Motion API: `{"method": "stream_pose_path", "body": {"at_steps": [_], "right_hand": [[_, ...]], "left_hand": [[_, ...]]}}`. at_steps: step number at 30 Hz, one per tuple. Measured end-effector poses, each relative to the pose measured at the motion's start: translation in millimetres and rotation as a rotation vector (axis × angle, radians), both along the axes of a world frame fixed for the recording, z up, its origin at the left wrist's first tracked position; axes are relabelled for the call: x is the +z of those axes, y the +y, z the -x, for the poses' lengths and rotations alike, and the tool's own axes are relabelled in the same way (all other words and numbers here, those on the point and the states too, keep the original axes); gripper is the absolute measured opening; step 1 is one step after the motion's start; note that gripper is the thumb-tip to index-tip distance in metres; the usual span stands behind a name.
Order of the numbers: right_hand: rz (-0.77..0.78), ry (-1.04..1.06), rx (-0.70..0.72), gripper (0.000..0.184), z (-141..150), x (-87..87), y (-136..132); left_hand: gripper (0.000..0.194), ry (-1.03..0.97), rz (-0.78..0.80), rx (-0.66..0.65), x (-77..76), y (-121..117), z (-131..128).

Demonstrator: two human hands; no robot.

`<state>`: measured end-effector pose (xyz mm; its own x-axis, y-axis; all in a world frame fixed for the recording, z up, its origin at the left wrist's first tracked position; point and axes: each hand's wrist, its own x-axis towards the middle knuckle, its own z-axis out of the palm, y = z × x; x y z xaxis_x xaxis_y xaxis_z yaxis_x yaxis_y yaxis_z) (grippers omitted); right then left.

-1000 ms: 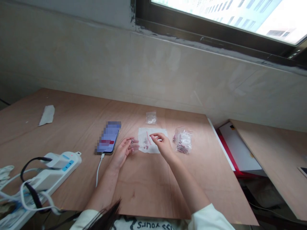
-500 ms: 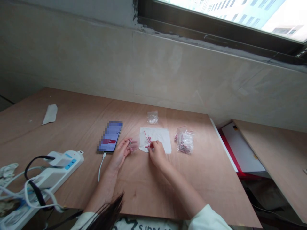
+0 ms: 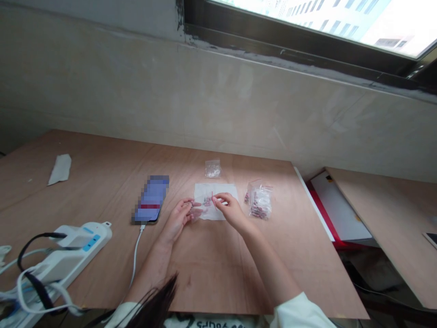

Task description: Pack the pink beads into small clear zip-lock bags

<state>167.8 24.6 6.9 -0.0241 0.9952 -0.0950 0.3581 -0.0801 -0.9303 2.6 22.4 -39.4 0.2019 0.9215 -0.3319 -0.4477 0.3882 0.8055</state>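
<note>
My left hand [image 3: 178, 218] hovers at the left edge of a white paper sheet [image 3: 213, 214], its fingers curled around a small silvery part that is blurred here. My right hand [image 3: 232, 211] is over the sheet, fingertips close to a thin red strand [image 3: 212, 201]; I cannot tell whether they pinch it. Small reddish pieces [image 3: 207, 201] lie on the paper between my hands. A zip bag of reddish small parts [image 3: 260, 202] stands just right of the sheet, and a small clear bag [image 3: 213, 169] lies beyond it.
A phone [image 3: 151, 199] with a pixelated screen lies left of my left hand, its white cable [image 3: 135, 253] running toward my body. A white power strip [image 3: 80, 248] with tangled cords sits at the front left. The plywood table [image 3: 218, 273] ends at a wall and a right edge.
My right hand has lifted from the paper and moved toward my left hand. The view has shifted slightly, and the left hand has barely moved.
</note>
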Motion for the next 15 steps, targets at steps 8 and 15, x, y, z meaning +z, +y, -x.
{"method": "stream_pose_path", "body": {"at_steps": [8, 15], "right_hand": [[-0.082, -0.066, 0.052, 0.017, -0.7, 11.4, -16.4], [-0.128, -0.078, 0.121, 0.012, 2.1, 24.8, -11.1]], "left_hand": [[0.021, 0.187, -0.161, -0.033, 18.9, -3.0, 9.2], [0.015, 0.457, -0.373, -0.169, 47.7, 14.5, -0.2]]}}
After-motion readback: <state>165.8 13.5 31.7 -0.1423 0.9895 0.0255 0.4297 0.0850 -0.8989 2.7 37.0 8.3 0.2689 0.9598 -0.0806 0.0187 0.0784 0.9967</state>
